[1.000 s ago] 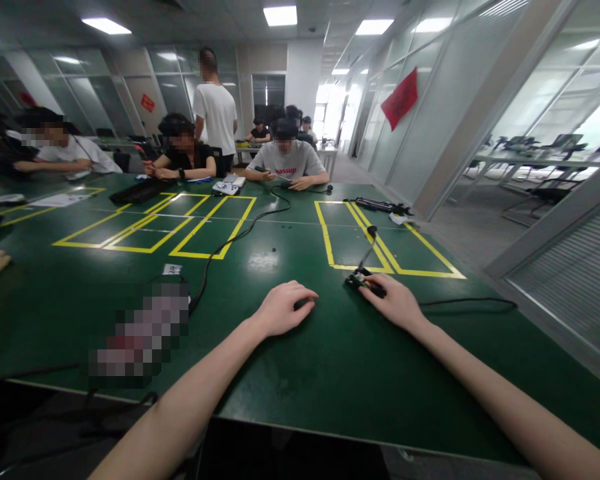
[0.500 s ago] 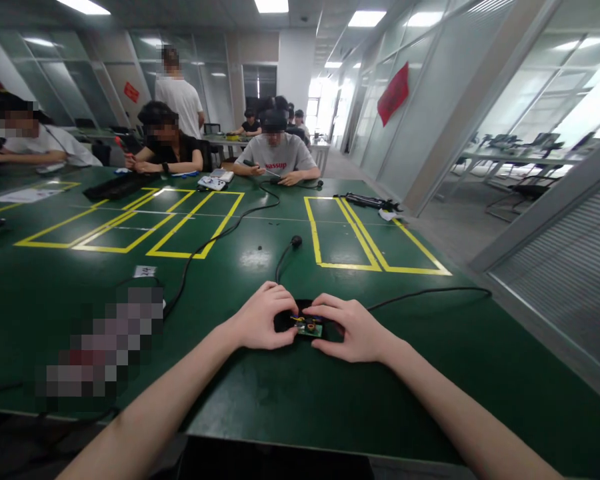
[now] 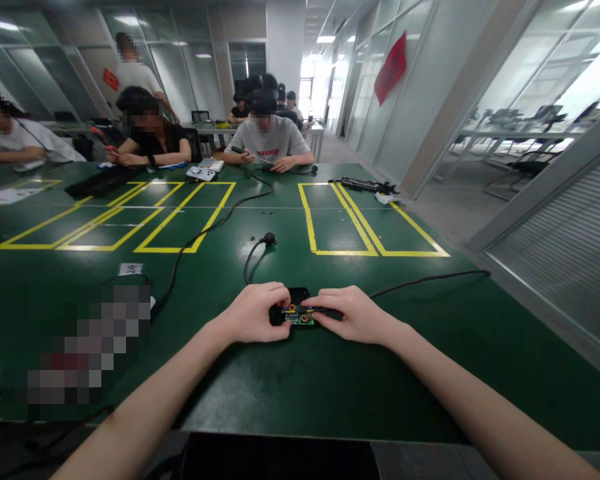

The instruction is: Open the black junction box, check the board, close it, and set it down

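Note:
In front of me is a small green circuit board point(image 3: 300, 319) with copper coils and thin coloured wires. A black plastic case point(image 3: 299, 293) shows just behind it. My left hand point(image 3: 255, 313) is closed at the board's left end, thumb in front and fingers behind. My right hand point(image 3: 363, 315) pinches the black cable point(image 3: 425, 277) where it meets the right end of the board; its fingertips partly hide that joint. A second black cord with a plug point(image 3: 269, 239) runs out behind my left hand.
Yellow tape frames point(image 3: 337, 252) mark the green table point(image 3: 260, 393). To my left are a pixelated object point(image 3: 90, 347) and a number label point(image 3: 131, 269). A black folded tool-like object point(image 3: 365, 185) lies far right. Across the table sits a co-worker in a grey shirt point(image 3: 273, 140).
The board has shifted slightly left and shows more of its coils. My right fingers have closed in on the cable. The plug has moved left, and the view has shifted a little.

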The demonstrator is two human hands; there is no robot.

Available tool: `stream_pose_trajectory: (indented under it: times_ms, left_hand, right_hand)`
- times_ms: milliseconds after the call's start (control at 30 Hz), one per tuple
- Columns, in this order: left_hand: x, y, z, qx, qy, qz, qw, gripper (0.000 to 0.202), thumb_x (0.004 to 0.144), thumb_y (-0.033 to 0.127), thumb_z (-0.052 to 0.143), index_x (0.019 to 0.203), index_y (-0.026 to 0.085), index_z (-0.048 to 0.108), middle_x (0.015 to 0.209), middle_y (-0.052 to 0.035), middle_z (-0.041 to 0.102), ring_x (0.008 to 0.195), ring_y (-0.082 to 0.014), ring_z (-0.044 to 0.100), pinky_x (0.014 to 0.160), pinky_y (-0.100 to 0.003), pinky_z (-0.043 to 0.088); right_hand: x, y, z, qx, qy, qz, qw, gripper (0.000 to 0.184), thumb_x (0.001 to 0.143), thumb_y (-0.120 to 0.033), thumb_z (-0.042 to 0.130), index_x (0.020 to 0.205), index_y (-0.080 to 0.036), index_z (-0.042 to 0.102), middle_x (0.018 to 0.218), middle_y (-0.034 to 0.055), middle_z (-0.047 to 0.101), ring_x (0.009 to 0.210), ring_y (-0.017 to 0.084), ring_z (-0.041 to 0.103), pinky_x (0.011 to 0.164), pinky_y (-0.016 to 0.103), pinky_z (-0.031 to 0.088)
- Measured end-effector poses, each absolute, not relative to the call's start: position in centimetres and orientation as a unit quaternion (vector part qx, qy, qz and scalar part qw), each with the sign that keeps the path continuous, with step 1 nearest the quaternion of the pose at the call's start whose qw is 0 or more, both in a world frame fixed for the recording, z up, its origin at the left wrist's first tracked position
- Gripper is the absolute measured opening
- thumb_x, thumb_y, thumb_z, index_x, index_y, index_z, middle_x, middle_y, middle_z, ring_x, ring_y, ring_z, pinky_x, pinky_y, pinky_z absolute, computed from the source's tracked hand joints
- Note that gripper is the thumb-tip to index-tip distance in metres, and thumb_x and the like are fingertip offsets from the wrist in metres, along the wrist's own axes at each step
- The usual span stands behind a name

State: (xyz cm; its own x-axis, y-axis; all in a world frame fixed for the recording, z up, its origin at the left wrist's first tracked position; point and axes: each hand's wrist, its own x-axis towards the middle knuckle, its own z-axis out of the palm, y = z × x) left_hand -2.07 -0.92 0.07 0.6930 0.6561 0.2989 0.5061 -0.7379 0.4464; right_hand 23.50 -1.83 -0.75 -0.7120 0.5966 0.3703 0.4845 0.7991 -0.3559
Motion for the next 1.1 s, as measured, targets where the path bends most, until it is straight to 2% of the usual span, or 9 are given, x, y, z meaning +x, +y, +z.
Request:
stream_pose_trajectory:
  times_ms: [433, 767, 867, 1100]
  left_hand:
    - [-2.08, -1.48, 0.68, 0.916, 0.315, 0.199, 0.149, 0.012, 0.079, 0.027, 0.063, 0.081, 0.02, 0.054, 0.078, 0.0002, 0.059, 0.067, -0.0148, 0.054, 0.061, -0.026, 0.038]
    - [-2.07, -1.4, 0.78, 0.914, 0.326, 0.182, 0.16, 0.012, 0.08, 0.028, 0.065, 0.084, 0.02, 0.056, 0.081, 0.0, 0.061, 0.066, -0.0145, 0.055, 0.061, -0.026, 0.039]
    - [-2.13, -1.35, 0.85, 0.914, 0.324, 0.176, 0.169, 0.014, 0.079, 0.03, 0.066, 0.084, 0.02, 0.057, 0.081, -0.0004, 0.062, 0.067, -0.0148, 0.055, 0.062, -0.025, 0.04]
    - [-2.28, -1.22, 0.86, 0.911, 0.328, 0.182, 0.168, 0.01, 0.076, 0.025, 0.066, 0.081, 0.019, 0.061, 0.081, -0.0004, 0.063, 0.066, -0.014, 0.056, 0.061, -0.024, 0.039]
  right_hand:
    - [23.49, -1.63, -1.17, -0.316, -0.894, 0.191, 0.254, 0.023, 0.09, -0.023, 0.065, 0.111, -0.019, 0.073, 0.094, 0.006, 0.076, 0.078, 0.016, 0.071, 0.072, 0.026, 0.055]
    - [23.63, -1.4, -0.86, -0.32, -0.88, 0.236, 0.259, 0.02, 0.089, -0.019, 0.059, 0.1, -0.017, 0.075, 0.084, 0.0051, 0.07, 0.063, 0.013, 0.061, 0.058, 0.024, 0.046]
    - [23.69, -1.17, -0.97, -0.322, -0.872, 0.255, 0.265, 0.021, 0.089, -0.016, 0.056, 0.096, -0.017, 0.075, 0.082, 0.0048, 0.07, 0.062, 0.013, 0.06, 0.058, 0.024, 0.045]
    - [23.97, -0.91, -1.15, -0.33, -0.855, 0.288, 0.277, 0.023, 0.091, -0.017, 0.055, 0.101, -0.016, 0.075, 0.079, 0.0033, 0.07, 0.059, 0.011, 0.055, 0.056, 0.023, 0.042]
